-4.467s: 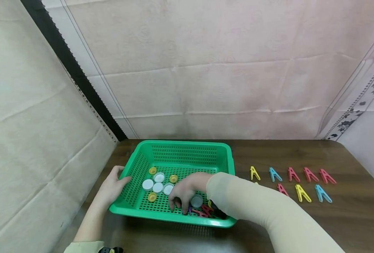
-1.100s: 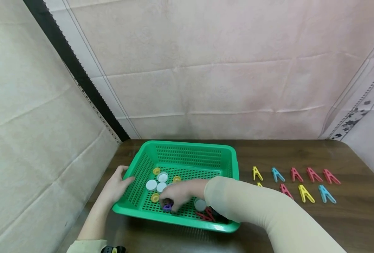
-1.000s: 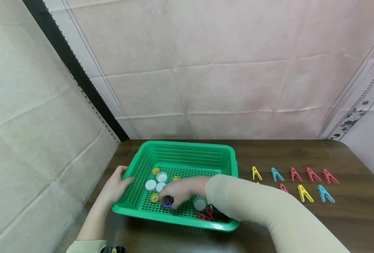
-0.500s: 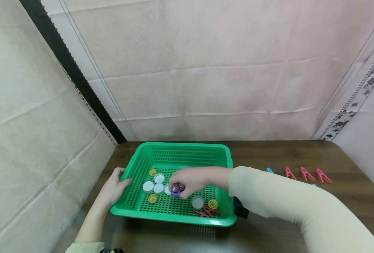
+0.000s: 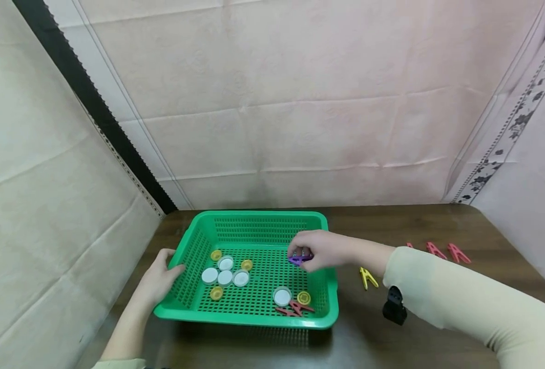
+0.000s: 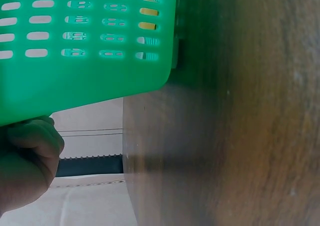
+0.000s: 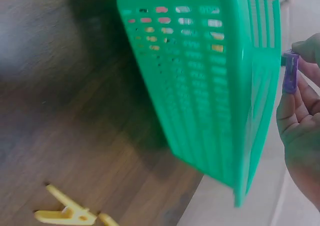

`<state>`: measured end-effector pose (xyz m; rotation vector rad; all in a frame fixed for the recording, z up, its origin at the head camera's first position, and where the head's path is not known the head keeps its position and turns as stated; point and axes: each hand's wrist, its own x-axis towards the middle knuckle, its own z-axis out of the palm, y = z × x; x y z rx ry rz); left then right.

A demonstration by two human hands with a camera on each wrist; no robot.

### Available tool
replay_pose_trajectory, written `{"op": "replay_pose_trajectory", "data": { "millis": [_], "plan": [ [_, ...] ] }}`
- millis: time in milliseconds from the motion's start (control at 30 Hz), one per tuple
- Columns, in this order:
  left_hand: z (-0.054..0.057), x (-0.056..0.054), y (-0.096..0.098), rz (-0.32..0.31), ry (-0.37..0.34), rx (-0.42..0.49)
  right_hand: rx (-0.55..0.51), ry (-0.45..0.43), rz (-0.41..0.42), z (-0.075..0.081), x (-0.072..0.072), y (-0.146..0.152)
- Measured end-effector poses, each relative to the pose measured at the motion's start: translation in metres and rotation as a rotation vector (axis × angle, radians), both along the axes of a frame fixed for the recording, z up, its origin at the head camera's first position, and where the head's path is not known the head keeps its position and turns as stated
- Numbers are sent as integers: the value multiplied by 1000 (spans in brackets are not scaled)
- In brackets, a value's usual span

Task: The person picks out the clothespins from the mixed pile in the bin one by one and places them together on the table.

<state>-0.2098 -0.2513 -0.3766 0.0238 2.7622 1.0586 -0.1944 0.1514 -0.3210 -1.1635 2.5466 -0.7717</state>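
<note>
My right hand (image 5: 320, 250) pinches a purple clothespin (image 5: 298, 261) between thumb and fingers, over the right part of a green basket (image 5: 235, 318). In the right wrist view the purple clothespin (image 7: 290, 73) shows just past the basket's rim. My left hand (image 5: 156, 281) grips the basket's left rim; in the left wrist view its fingers curl at that edge. Red clothespins (image 5: 299, 307) lie in the basket's front right corner, beside a white-topped round cap (image 5: 282, 296) and a yellow cap (image 5: 304, 298). Several white caps (image 5: 225, 278) and yellow caps (image 5: 216, 293) lie further left.
Right of the basket, a yellow clothespin (image 5: 367, 278) lies on the brown table (image 5: 346, 348). Several red clothespins (image 5: 458, 253) lie farther right, one partly hidden by the right sleeve (image 5: 443, 289). Cloth-covered walls (image 5: 277, 133) bound the table behind and at the sides.
My right hand took hold of the purple clothespin in the basket, then lifted it and carried it right toward the basket's right side. My left hand stays on the rim.
</note>
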Motion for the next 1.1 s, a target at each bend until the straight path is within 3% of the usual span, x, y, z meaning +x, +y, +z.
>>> {"op": "replay_pose_trajectory", "data": {
  "millis": [233, 733, 1100],
  "plan": [
    [0, 1, 0, -2, -9, 6, -58, 13, -63, -7, 7, 30],
    [1, 2, 2, -12, -15, 0, -32, 29, -295, -18, 19, 104],
    [0, 1, 0, -15, -4, -6, -74, 10, -467, -37, 45, 143]
  ]
}}
